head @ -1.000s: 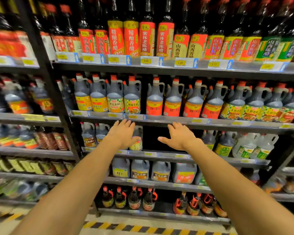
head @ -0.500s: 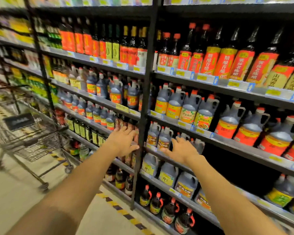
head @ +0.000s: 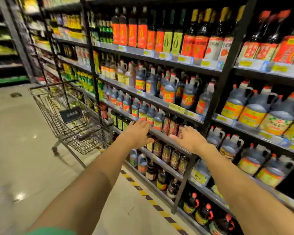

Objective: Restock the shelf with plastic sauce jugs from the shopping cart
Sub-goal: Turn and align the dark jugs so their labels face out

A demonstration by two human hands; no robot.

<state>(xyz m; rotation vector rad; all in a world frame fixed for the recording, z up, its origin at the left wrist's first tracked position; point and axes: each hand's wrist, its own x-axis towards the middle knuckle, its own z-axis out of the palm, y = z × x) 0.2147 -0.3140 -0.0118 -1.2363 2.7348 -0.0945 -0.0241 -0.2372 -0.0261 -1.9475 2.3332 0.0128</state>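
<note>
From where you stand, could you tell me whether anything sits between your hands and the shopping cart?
Nothing visible does. The left hand and right hand hang empty before the shelf; open floor leads to the shopping cart.

Supermarket aisle: price-tagged shelves [head: 159, 99] of sauce jugs [head: 170, 93], shopping cart [head: 71, 119].
</note>
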